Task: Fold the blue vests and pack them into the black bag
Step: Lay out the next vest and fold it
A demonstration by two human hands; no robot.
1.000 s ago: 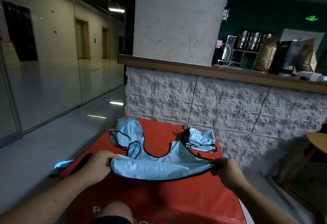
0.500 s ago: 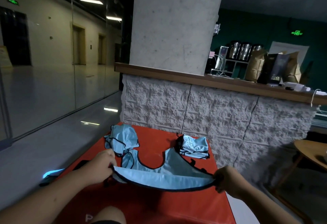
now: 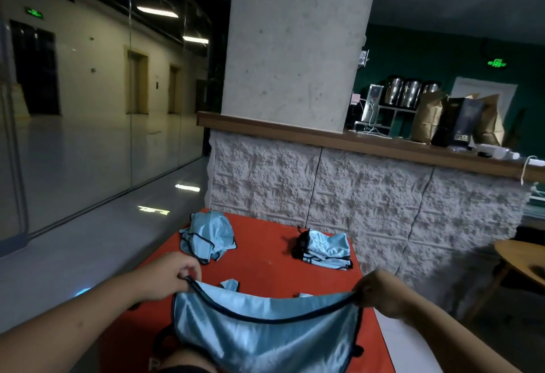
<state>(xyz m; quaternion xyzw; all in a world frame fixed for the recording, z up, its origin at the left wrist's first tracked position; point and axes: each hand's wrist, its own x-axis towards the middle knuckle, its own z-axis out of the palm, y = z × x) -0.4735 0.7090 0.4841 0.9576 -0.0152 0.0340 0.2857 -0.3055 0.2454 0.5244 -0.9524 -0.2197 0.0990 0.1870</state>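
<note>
A light blue vest with black trim (image 3: 265,340) hangs in the air between my hands, above the red mat (image 3: 265,254). My left hand (image 3: 171,276) pinches its hem at the left corner. My right hand (image 3: 380,293) pinches the hem at the right corner. A crumpled pile of blue vests (image 3: 208,237) lies at the mat's far left. A stack of folded blue vests (image 3: 327,250) lies at the far right, with the black bag (image 3: 301,244) against its left side.
A rough stone counter wall (image 3: 368,204) with a wooden top rises just behind the mat, under a concrete pillar (image 3: 295,42). A round wooden table (image 3: 522,257) stands at the right. Glossy floor (image 3: 73,248) and glass panels lie to the left.
Both hands have lifted the vest off the mat and pulled it toward me; it now hangs by its hem instead of lying spread out. The camera has tilted up.
</note>
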